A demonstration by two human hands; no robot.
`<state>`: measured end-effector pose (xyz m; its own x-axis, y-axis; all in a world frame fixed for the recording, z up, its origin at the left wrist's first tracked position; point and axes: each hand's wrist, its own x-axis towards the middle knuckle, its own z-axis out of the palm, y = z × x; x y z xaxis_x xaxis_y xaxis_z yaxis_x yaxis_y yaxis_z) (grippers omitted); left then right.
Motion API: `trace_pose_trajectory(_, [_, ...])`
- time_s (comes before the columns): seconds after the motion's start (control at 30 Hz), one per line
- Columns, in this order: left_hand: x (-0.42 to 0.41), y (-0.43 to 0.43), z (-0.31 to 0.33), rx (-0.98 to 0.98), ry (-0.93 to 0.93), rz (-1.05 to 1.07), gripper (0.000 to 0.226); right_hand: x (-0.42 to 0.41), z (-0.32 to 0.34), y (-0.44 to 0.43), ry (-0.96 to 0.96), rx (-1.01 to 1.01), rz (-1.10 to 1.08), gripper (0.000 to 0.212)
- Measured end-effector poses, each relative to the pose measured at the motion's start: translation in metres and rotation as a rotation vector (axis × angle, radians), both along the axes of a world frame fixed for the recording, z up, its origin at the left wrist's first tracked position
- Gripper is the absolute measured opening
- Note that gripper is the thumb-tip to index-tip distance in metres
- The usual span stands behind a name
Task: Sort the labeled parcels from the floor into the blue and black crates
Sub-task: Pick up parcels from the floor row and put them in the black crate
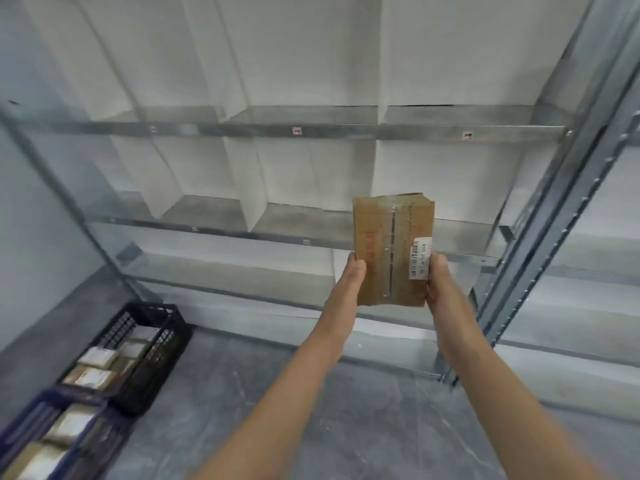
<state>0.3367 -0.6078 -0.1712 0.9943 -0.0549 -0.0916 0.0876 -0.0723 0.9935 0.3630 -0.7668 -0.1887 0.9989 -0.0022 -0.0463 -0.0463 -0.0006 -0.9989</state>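
A brown cardboard parcel (388,247) with a white barcode label on its right edge is held up in front of me, upright, between both hands. My left hand (348,280) grips its lower left edge. My right hand (441,282) grips its lower right edge, just under the label. On the floor at the lower left stands the black crate (173,336) with several labeled parcels inside. The blue crate (52,403) sits right in front of it, at the frame's bottom left corner, also holding parcels.
A bare metal shelf rack (311,131) with white dividers fills the wall ahead. Its slanted steel upright (540,258) runs down the right side. The grey floor (311,410) stretches under my arms. A wall (38,237) closes the left side.
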Motion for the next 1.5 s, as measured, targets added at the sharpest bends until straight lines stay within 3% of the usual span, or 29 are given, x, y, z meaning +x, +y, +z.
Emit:
trace_pose_trajectory(0.23, [-0.005, 0.137, -0.019, -0.01, 0.025, 0.278, 0.048, 0.024, -0.007, 0.146, 0.042, -0.046, 0.248, 0.053])
trace_pose_trajectory(0.53, [0.02, 0.246, -0.056, -0.074, 0.072, 0.615, 0.049, 0.1, -0.049, 0.286, 0.096, -0.071, 0.581, 0.058])
trace_pose_trajectory(0.7, [0.047, 0.294, -0.072, -0.111, 0.157, 0.804, 0.079, 0.145, -0.065, 0.351, 0.163, -0.068, 0.77, 0.055])
trace_pose_trajectory(0.83, [0.061, 0.32, -0.071, -0.153, 0.196, 0.946, 0.038, 0.169, -0.067, 0.394, 0.19, -0.073, 0.878, 0.054])
trace_pose_trajectory(0.97, [0.07, 0.35, -0.076, -0.169, 0.217, 1.038, 0.034, 0.185, -0.079, 0.438, 0.215, -0.114, 0.953, 0.055])
trace_pose_trajectory(1.13, [0.082, 0.407, -0.102, -0.188, 0.262, 1.092, 0.083, 0.204, -0.093, 0.506, 0.281, -0.202, 0.987, 0.057])
trace_pose_trajectory(1.33, [0.099, 0.514, -0.144, -0.278, 0.313, 1.121, 0.045, 0.226, -0.126, 0.616, 0.332, -0.303, 1.013, 0.063])
trace_pose_trajectory(1.5, [0.115, 0.616, -0.181, -0.342, 0.408, 1.114, 0.048, 0.241, -0.151, 0.71, 0.39, -0.38, 1.003, 0.063])
